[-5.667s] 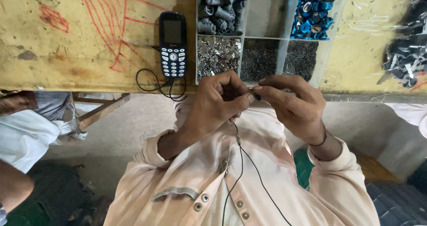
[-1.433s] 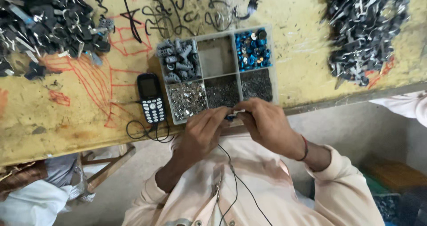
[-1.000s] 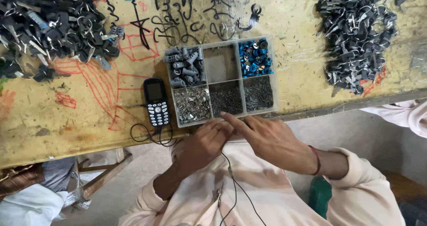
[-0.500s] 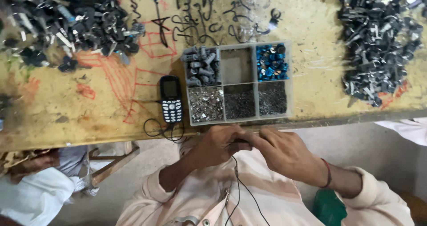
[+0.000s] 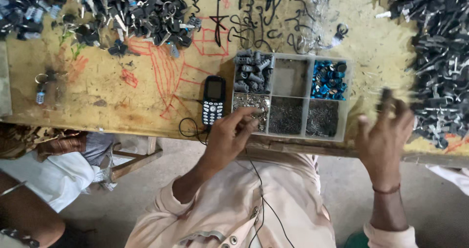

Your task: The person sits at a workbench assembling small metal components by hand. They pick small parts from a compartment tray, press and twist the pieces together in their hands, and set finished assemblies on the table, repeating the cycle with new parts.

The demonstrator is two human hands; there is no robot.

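My left hand (image 5: 229, 133) rests at the table's near edge, fingertips bunched and dipping into the tray compartment of small silvery parts (image 5: 250, 103). Whether it grips one is hidden. My right hand (image 5: 386, 133) is blurred, fingers spread, over the table edge right of the tray and next to a pile of dark metal pieces (image 5: 439, 57). A small dark smear shows at its fingertips. The clear six-compartment tray (image 5: 344, 126) also holds grey sleeves (image 5: 251, 72), blue caps (image 5: 328, 79) and fine dark bits (image 5: 322, 117).
A black keypad phone (image 5: 214, 99) lies left of the tray, and its thin black cable (image 5: 259, 194) runs down my chest. Another dark heap of parts (image 5: 122, 13) and bent wires (image 5: 259, 23) lie at the back. Someone else's arm and white clothing (image 5: 44, 179) are at lower left.
My hands were together at my chest on a small piece. They have parted: the left went up into the tray, the right swung out right towards the dark pile.
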